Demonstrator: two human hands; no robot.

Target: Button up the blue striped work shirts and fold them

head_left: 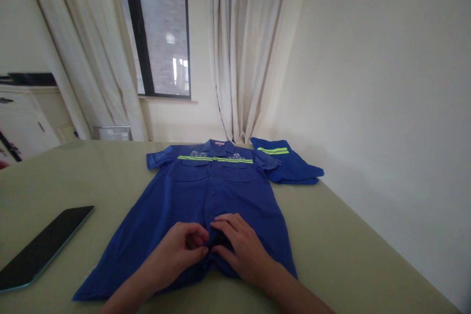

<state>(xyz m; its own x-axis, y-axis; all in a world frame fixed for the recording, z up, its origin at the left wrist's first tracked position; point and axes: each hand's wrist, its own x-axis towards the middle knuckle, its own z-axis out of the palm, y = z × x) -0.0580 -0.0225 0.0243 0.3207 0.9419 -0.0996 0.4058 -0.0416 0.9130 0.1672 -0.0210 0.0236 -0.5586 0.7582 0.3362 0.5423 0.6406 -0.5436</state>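
A blue short-sleeved work shirt lies front up, its collar toward the window and its hem toward me. Yellow-green reflective stripes and pale printing cross its chest, and buttons run down the middle. At the lower button strip, my left hand is closed, thumb and forefinger pinching the cloth's edge. Opposite it, my right hand curls over the same strip, thumb below and fingers above, gripping the fabric. The cloth bunches and lifts a little at the hem between them. My fingertips hide whatever button is there.
The shirt is spread on a pale green table. A folded blue garment with a reflective stripe touches its right sleeve. On the left lies a dark flat tablet-like slab. A wall borders the table's right side; curtains hang behind.
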